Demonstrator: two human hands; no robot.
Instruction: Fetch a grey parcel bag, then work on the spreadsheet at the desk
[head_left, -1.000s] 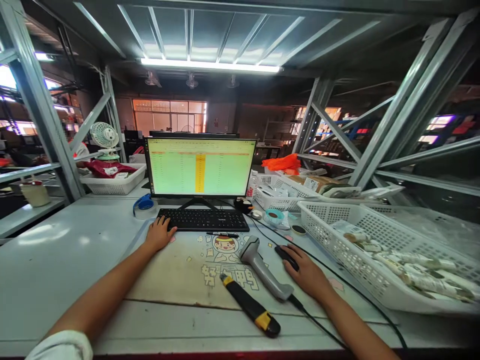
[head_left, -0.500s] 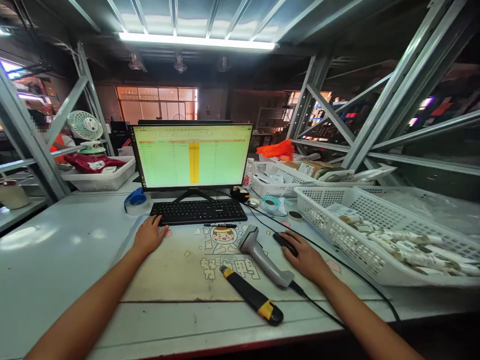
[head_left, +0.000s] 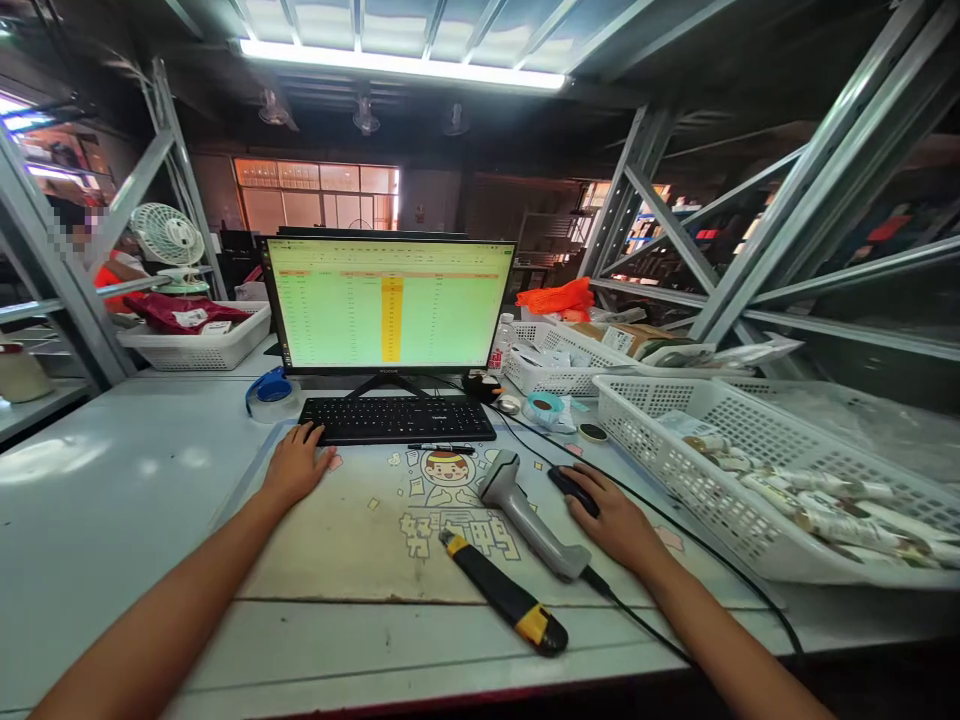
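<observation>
My left hand [head_left: 296, 466] rests at the left end of the black keyboard [head_left: 397, 419], fingers stretched out onto its lower left keys and the thumb on the desk mat [head_left: 330, 550]. Under my right hand [head_left: 616, 520] is a black computer mouse [head_left: 574, 490], gripped with the fingers over it. A grey barcode scanner [head_left: 531, 520] lies just left of the mouse. Nearer to me lies a black and yellow utility knife [head_left: 501, 592]. The monitor [head_left: 390, 305] behind the keyboard shows a green spreadsheet with one yellow column. A black pen [head_left: 441, 449] lies below the keyboard.
On the right stands a white basket [head_left: 675, 480] of small wrapped rolls, with another basket [head_left: 551, 375] behind it. A blue tape dispenser [head_left: 271, 394] sits left of the keyboard. Cables cross the right side. Metal shelf posts [head_left: 810, 170] frame the desk; a person [head_left: 116, 275] is at far left.
The view has shifted slightly. Both hands stay in place, the left on the keyboard and the right on the mouse. The spreadsheet looks about the same.
</observation>
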